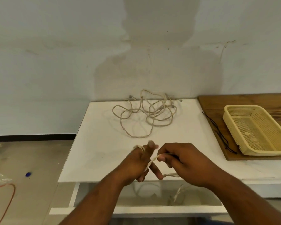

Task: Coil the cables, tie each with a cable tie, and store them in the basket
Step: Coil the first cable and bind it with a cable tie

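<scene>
Left hand fingers spread, cable looped round them, right hand pinched its strand (near the table front edge), bare top beyond, loose cables lay at back.

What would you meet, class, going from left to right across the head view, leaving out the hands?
orange wire → small blue object → tangled beige cables → black ties → yellow basket

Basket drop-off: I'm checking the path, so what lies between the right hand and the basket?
Head view: bare white tabletop, then black cable ties on the wooden board edge, beside the basket.
</scene>
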